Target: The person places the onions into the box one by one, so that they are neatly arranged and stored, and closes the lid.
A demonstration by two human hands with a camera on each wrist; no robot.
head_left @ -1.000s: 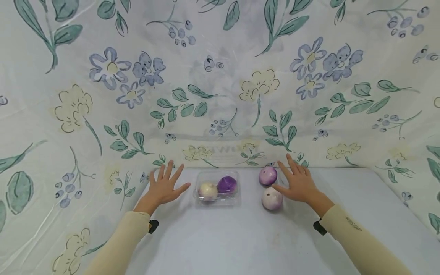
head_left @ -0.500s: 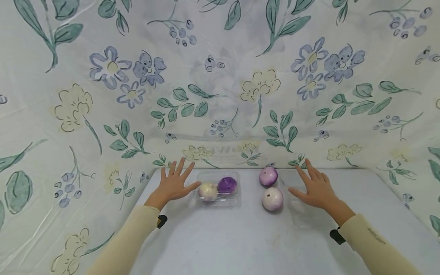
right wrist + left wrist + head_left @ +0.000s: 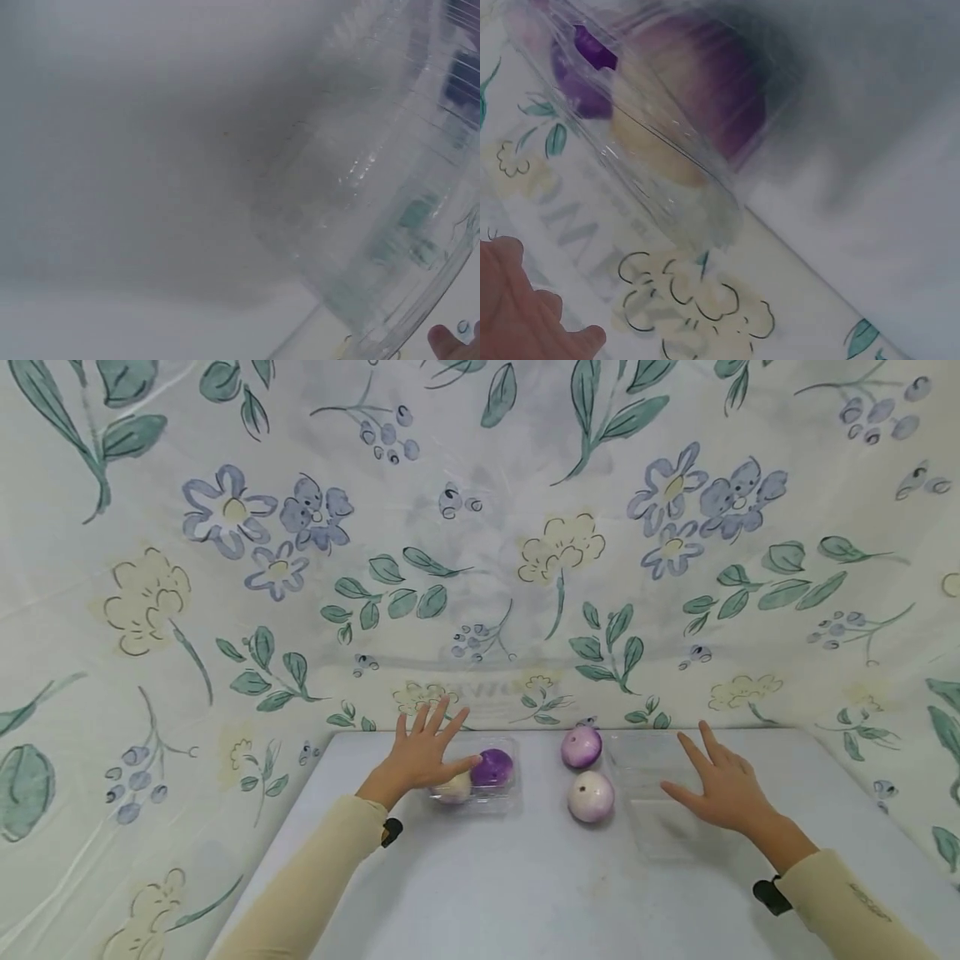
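Note:
My left hand [image 3: 420, 760], fingers spread, overlaps the left side of a clear plastic box [image 3: 498, 806] in the head view. Inside that box are a dark purple ball [image 3: 493, 768] and a pale one [image 3: 453, 790], partly covered by the hand. The left wrist view shows the box [image 3: 667, 195] close up, with my fingers at lower left. To the right, my right hand [image 3: 723, 789] is spread over a second clear plastic container [image 3: 660, 839], whose ribbed wall [image 3: 337, 202] fills much of the right wrist view. Neither hand holds anything.
Between the two containers sit two round purple-and-white balls, each with a small dark hole: a pinker one [image 3: 581, 747] behind a paler one [image 3: 591, 797]. They stand on a white tabletop [image 3: 480, 893]. A floral sheet [image 3: 480, 568] rises behind the table's far edge.
My left hand has moved right, from beside the box to over its left part. My right hand has moved right, away from the two loose balls, uncovering more of the second container.

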